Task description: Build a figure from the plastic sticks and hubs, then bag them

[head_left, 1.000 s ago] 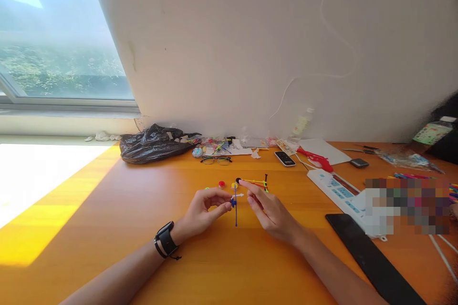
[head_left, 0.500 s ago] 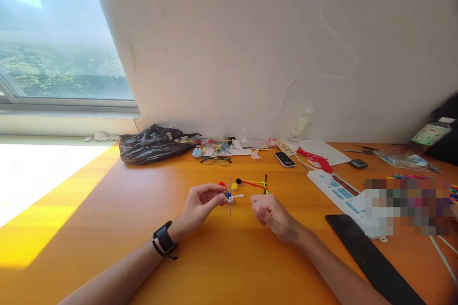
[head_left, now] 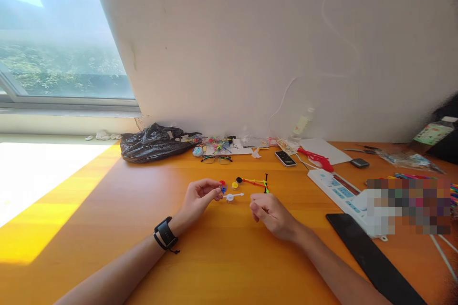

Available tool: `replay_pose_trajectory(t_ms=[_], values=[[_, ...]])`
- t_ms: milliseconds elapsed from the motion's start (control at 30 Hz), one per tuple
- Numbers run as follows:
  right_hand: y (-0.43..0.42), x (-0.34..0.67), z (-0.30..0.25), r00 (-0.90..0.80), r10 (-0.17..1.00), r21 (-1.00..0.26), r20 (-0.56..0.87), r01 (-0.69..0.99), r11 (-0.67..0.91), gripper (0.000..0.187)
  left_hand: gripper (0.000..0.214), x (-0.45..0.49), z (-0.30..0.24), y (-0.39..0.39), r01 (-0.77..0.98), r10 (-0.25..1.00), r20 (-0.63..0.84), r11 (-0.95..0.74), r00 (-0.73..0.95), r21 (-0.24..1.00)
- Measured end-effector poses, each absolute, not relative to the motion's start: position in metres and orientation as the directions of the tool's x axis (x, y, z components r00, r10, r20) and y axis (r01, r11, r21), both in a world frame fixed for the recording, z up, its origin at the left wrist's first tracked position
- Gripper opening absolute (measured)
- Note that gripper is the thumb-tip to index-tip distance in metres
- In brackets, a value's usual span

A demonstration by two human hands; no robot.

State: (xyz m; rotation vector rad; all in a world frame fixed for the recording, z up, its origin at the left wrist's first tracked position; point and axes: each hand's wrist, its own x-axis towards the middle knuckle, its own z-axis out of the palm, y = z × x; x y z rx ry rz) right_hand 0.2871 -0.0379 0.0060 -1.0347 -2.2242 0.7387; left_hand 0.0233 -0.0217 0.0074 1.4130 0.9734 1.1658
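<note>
Blue plastic is pinched between thumb and fingers of the left hand over the table, as seen from the head. The work seems partly done: the far rod frame looks joined, while the white arrow piece, red disc and yellow disc are seemingly not yet fitted. The right hand is curled to the right, palm hidden; whether anything is gripped there cannot be told.

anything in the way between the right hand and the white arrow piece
Nothing visible stands between the right hand and the white arrow piece. The left hand, pinching a small blue piece, is on the other side.
</note>
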Motion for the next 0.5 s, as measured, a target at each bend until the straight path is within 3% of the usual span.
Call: replay_pose_trajectory(t_ms=[333, 500], values=[[-0.0386, 0.2861, 0.0056, -0.544, 0.801, -0.663, 0.25, 0.506, 0.551, 0.065, 0.028, 0.0252, 0.0023, -0.0182, 0.026, 0.975, 0.114, -0.121, 0.189, 0.992], [-0.0378, 0.2833, 0.0038, -0.51, 0.825, -0.587, 0.245, 0.599, 0.545, 0.048, 0.029, 0.0235, 0.0061, -0.0185, 0.035, 0.972, 0.148, -0.157, 0.185, 0.987]])
